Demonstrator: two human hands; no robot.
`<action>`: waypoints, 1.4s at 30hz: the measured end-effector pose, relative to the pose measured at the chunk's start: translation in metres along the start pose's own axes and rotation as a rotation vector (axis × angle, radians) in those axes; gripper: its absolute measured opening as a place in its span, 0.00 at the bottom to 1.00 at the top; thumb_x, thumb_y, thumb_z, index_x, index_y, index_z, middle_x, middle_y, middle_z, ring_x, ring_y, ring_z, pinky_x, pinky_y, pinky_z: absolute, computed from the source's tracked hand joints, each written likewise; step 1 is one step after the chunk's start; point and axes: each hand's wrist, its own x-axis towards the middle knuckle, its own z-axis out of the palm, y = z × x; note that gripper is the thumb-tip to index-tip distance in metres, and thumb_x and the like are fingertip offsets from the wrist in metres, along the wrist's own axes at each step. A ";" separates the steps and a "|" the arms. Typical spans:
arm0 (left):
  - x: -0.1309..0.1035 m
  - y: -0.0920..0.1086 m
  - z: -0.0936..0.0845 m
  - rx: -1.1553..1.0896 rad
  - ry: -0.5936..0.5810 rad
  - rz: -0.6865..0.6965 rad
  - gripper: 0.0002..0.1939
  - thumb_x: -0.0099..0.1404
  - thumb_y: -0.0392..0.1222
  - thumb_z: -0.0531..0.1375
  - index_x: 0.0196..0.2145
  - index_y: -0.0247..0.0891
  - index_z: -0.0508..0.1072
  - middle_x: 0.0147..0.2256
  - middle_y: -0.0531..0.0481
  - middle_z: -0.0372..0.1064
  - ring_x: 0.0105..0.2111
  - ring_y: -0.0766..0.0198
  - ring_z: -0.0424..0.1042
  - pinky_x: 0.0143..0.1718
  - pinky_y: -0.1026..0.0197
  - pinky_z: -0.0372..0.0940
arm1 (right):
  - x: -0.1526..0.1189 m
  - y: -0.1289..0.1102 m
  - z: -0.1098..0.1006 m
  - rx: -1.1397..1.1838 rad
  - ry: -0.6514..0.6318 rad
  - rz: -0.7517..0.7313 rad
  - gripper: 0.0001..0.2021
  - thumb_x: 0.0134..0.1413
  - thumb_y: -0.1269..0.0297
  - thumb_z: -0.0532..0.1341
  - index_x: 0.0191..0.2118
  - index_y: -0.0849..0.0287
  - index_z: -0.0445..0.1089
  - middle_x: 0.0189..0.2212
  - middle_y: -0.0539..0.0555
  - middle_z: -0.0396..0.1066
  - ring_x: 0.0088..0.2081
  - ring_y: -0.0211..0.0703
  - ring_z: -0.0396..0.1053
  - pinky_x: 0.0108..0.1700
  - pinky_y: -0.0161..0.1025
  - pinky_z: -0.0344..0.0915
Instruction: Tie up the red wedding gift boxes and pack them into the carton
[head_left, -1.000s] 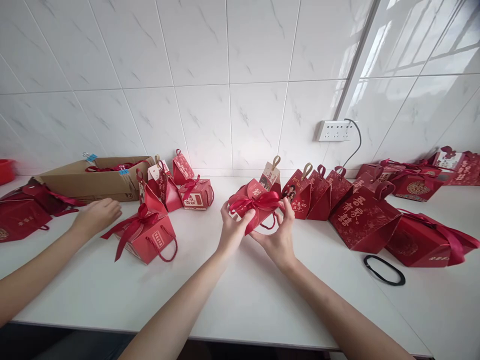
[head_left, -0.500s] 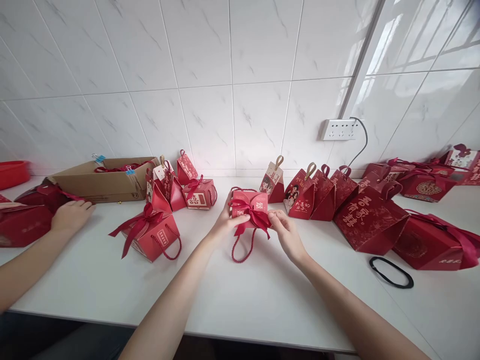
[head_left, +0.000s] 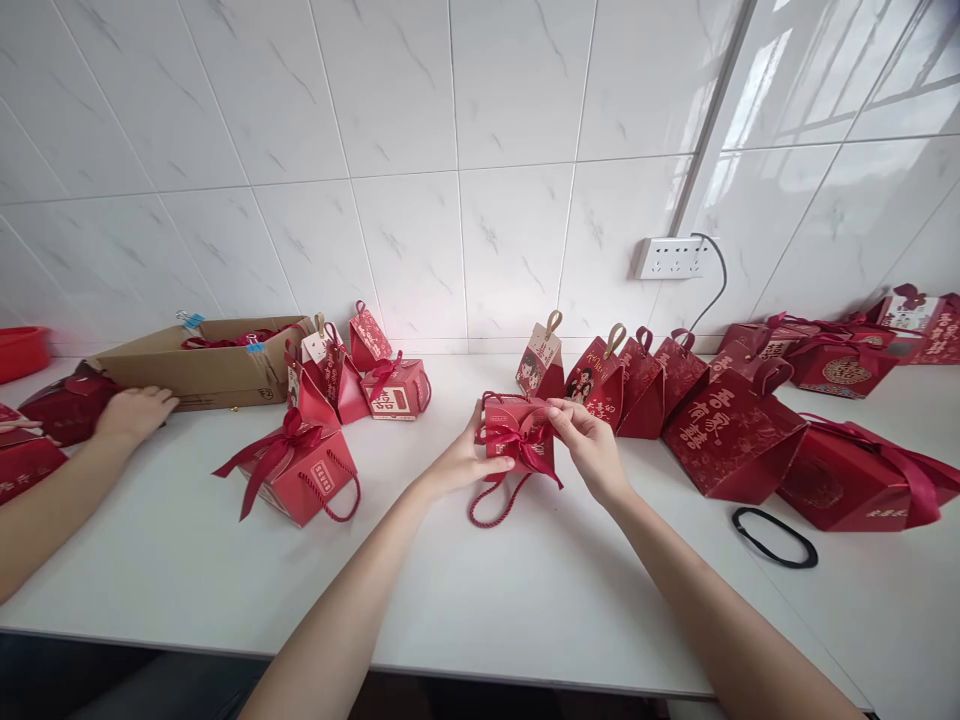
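From the head view, the left hand [head_left: 465, 460] grips a small red box [head_left: 511, 412] with a ribbon bow [head_left: 531, 452] over the middle of the desk [head_left: 465, 600], the right hand's [head_left: 594, 448] fingers pinching its far right corner.

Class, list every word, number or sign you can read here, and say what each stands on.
"吾家有囍": gold characters on the large red box at right.

Too small or blurred: the label on the rope-handled box at left; the print on the cardboard carton.

Partly covered, not fully readable: lettering on the held box.
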 end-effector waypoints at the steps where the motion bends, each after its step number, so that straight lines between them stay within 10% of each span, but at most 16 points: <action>1: 0.000 0.001 0.000 -0.023 0.056 -0.019 0.41 0.50 0.45 0.67 0.59 0.45 0.54 0.56 0.44 0.60 0.56 0.53 0.61 0.56 0.50 0.57 | 0.001 0.000 -0.001 0.027 -0.019 0.020 0.21 0.44 0.44 0.62 0.22 0.59 0.68 0.47 0.59 0.67 0.52 0.52 0.63 0.52 0.47 0.61; 9: 0.004 0.003 0.006 -0.120 0.441 0.099 0.21 0.54 0.50 0.62 0.41 0.41 0.60 0.52 0.41 0.62 0.51 0.55 0.66 0.47 0.55 0.65 | 0.002 -0.002 0.001 0.116 -0.024 0.090 0.19 0.42 0.45 0.64 0.23 0.60 0.70 0.46 0.60 0.70 0.55 0.54 0.62 0.52 0.48 0.62; 17: 0.001 0.006 0.007 -0.003 0.259 0.154 0.14 0.53 0.48 0.63 0.31 0.38 0.65 0.53 0.44 0.61 0.53 0.56 0.63 0.51 0.58 0.61 | 0.004 -0.003 -0.003 0.218 -0.122 0.141 0.19 0.46 0.46 0.62 0.27 0.61 0.73 0.38 0.57 0.74 0.48 0.50 0.68 0.54 0.46 0.62; 30: 0.003 0.004 0.000 0.085 0.306 0.188 0.13 0.58 0.48 0.59 0.21 0.38 0.64 0.51 0.45 0.65 0.54 0.53 0.63 0.56 0.53 0.54 | 0.002 -0.003 -0.004 0.151 -0.178 0.147 0.17 0.40 0.51 0.68 0.24 0.59 0.66 0.58 0.58 0.60 0.53 0.52 0.65 0.54 0.46 0.60; 42: 0.003 0.004 -0.008 -0.170 0.201 0.065 0.16 0.51 0.47 0.63 0.17 0.37 0.62 0.55 0.46 0.61 0.52 0.50 0.64 0.49 0.54 0.60 | 0.004 0.003 -0.006 0.285 -0.110 0.196 0.18 0.37 0.49 0.69 0.28 0.59 0.71 0.46 0.57 0.72 0.46 0.50 0.70 0.52 0.48 0.64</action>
